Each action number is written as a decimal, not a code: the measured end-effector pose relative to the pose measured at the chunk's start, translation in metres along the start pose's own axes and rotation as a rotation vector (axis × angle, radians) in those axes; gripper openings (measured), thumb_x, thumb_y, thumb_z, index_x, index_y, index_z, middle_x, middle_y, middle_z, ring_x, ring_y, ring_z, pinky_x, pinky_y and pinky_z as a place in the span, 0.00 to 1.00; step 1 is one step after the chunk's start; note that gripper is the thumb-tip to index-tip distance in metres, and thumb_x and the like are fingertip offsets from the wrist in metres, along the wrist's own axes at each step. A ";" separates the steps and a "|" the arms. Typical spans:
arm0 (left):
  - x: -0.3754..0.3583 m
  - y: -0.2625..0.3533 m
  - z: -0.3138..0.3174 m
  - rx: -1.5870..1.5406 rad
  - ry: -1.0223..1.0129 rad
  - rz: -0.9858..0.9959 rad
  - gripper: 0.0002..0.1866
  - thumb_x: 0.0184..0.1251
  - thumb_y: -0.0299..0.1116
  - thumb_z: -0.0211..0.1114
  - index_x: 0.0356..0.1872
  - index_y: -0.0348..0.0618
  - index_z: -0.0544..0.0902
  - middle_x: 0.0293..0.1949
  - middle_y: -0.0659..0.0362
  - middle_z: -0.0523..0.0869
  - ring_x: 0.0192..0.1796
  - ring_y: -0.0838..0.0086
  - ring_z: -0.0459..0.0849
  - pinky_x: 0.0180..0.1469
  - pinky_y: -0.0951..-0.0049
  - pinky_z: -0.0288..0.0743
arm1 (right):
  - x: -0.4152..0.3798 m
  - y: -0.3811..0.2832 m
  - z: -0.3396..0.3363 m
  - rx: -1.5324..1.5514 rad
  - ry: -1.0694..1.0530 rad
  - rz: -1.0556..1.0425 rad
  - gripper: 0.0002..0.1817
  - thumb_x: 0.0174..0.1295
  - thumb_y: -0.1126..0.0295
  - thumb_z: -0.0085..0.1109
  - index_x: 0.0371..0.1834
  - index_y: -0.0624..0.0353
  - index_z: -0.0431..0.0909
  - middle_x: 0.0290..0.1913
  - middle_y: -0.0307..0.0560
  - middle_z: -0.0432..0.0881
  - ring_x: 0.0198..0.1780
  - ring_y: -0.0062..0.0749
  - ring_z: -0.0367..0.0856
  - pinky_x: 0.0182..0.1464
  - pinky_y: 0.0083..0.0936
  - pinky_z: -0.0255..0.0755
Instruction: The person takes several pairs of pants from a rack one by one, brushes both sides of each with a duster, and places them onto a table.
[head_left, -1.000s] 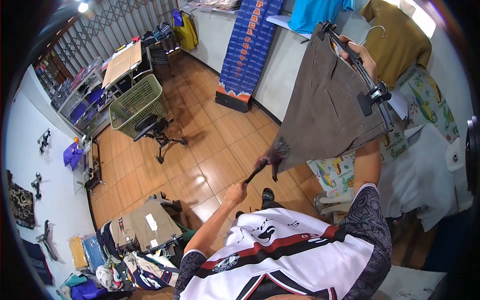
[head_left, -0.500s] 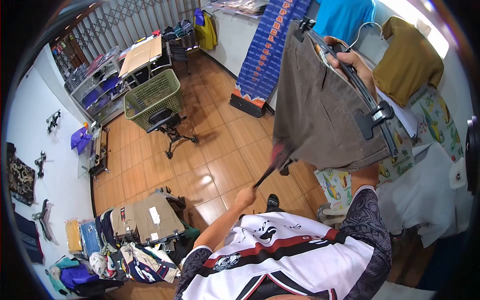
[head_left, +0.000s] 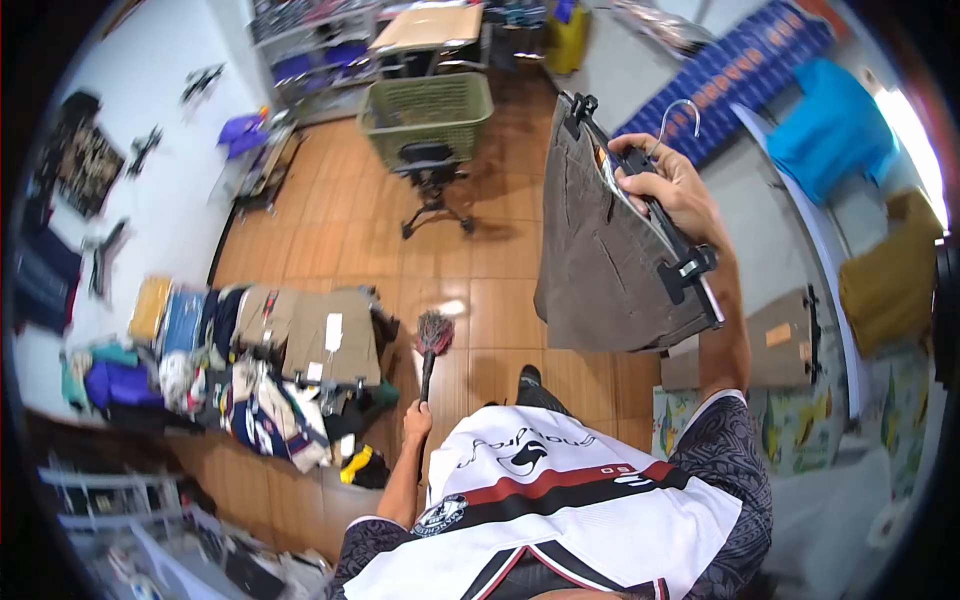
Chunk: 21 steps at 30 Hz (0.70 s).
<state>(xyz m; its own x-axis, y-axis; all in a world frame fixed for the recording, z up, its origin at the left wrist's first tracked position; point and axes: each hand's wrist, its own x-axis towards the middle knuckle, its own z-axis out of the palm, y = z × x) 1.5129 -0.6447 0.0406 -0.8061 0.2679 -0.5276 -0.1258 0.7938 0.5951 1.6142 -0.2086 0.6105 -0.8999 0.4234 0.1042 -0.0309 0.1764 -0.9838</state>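
My right hand (head_left: pixel 672 190) is closed around the bar of a black clip hanger (head_left: pixel 690 262), holding it up at the upper right of the head view. Brown pants (head_left: pixel 615 265) hang from its two clips, and the metal hook rises above my fingers. Lower down on the left, my left hand (head_left: pixel 417 420) grips the dark handle of a duster (head_left: pixel 434 335). Its reddish-grey head points away from me over the tiled floor, apart from the pants.
A clothes display (head_left: pixel 300 335) with tan pants and piled garments stands at left. Ahead are a wheeled chair (head_left: pixel 430 165) and a green basket (head_left: pixel 470 110). Brown pants on a hanger (head_left: pixel 765 350), a blue shirt (head_left: pixel 830 130) and an olive shirt (head_left: pixel 890 265) are at right.
The duster has swung from the lower edge of the pants down and left, away from them. The view has turned left; the right hand still holds the hanger up.
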 end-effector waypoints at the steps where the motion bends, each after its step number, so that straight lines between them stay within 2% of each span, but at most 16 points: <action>1: -0.005 -0.010 0.002 -0.033 0.004 -0.060 0.24 0.75 0.47 0.52 0.63 0.47 0.82 0.56 0.38 0.85 0.61 0.40 0.82 0.64 0.48 0.74 | 0.015 0.010 0.012 -0.018 -0.054 0.008 0.20 0.64 0.82 0.57 0.60 0.67 0.74 0.33 0.35 0.78 0.27 0.12 0.73 0.30 0.12 0.66; 5: -0.044 -0.037 0.006 -0.131 0.140 -0.151 0.23 0.74 0.46 0.54 0.61 0.45 0.83 0.53 0.39 0.87 0.58 0.40 0.84 0.61 0.48 0.76 | 0.083 0.067 0.056 -0.023 -0.264 0.020 0.18 0.69 0.79 0.59 0.62 0.64 0.74 0.32 0.33 0.77 0.27 0.12 0.73 0.29 0.13 0.67; 8: -0.069 -0.069 0.018 -0.180 0.249 -0.171 0.21 0.74 0.44 0.55 0.55 0.42 0.85 0.46 0.36 0.88 0.52 0.43 0.87 0.56 0.52 0.78 | 0.143 0.107 0.093 -0.055 -0.385 -0.033 0.16 0.71 0.76 0.59 0.61 0.63 0.75 0.30 0.31 0.77 0.26 0.11 0.72 0.29 0.14 0.66; 9: -0.075 -0.082 0.021 -0.187 0.215 -0.234 0.22 0.73 0.45 0.56 0.56 0.41 0.85 0.49 0.37 0.87 0.56 0.41 0.85 0.59 0.49 0.77 | 0.163 0.117 0.107 -0.079 -0.415 -0.067 0.15 0.72 0.76 0.59 0.60 0.63 0.76 0.30 0.31 0.76 0.26 0.10 0.72 0.28 0.14 0.66; 12: -0.100 -0.104 0.033 -0.240 0.283 -0.428 0.21 0.72 0.44 0.58 0.54 0.40 0.86 0.47 0.36 0.88 0.54 0.43 0.86 0.57 0.51 0.78 | 0.225 0.143 0.149 -0.159 -0.510 -0.125 0.15 0.74 0.76 0.57 0.62 0.61 0.75 0.32 0.31 0.77 0.27 0.10 0.70 0.30 0.13 0.67; 17: -0.122 -0.165 0.082 -0.422 0.387 -0.561 0.21 0.72 0.45 0.58 0.50 0.37 0.86 0.41 0.40 0.89 0.47 0.49 0.89 0.50 0.55 0.79 | 0.310 0.173 0.229 -0.165 -0.565 -0.177 0.15 0.73 0.75 0.58 0.61 0.56 0.78 0.29 0.29 0.76 0.25 0.09 0.69 0.27 0.13 0.64; 21: -0.145 -0.148 0.091 -0.501 0.409 -0.752 0.21 0.72 0.45 0.57 0.50 0.37 0.86 0.40 0.41 0.90 0.46 0.50 0.89 0.49 0.56 0.79 | 0.367 0.191 0.297 -0.179 -0.623 -0.225 0.14 0.74 0.73 0.57 0.60 0.56 0.78 0.27 0.28 0.74 0.24 0.09 0.67 0.25 0.14 0.62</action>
<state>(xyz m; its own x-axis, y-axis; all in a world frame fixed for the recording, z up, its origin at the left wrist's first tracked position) 1.7012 -0.7516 -0.0266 -0.5417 -0.4952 -0.6792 -0.8404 0.3322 0.4281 1.1491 -0.2837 0.4173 -0.9641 -0.2214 0.1469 -0.2220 0.3674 -0.9032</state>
